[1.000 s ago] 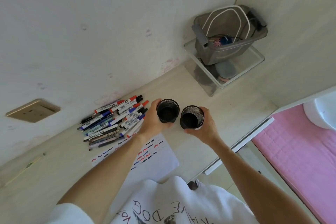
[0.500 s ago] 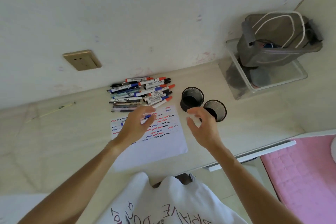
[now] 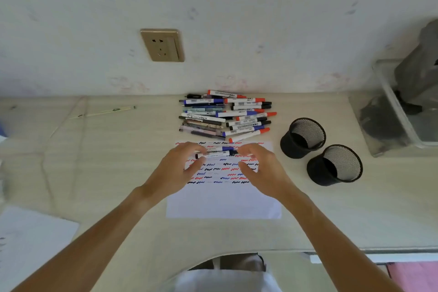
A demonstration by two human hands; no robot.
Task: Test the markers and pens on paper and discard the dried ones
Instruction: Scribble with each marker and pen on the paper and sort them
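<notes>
- Both hands are reaching over the sheet of paper (image 3: 224, 201) toward two markers (image 3: 216, 151) lying side by side near its far edge; my left hand (image 3: 175, 168) is curling its fingers at the markers' left ends, and my right hand (image 3: 259, 168) is curling its fingers at their right ends.
- Whether either hand is actually pinching a marker or only touching it, I cannot tell: the fingertips are covering the ends.
- Rows of red, blue and black test squiggles are filling the far half of the paper, which is lying flat at the middle of the worktop (image 3: 94, 173).
- Beyond the paper, a pile of markers and pens (image 3: 225, 115) is lying against the worktop's far edge, at the wall.
- Two black mesh pen cups (image 3: 303, 137) are standing upright beside each other toward the worktop's right side, the nearer one (image 3: 335, 165) just beside the farther.
- A clear plastic bin (image 3: 400, 111) is sitting at the far right corner.
- A wall socket (image 3: 163, 45) is showing above the pile.
</notes>
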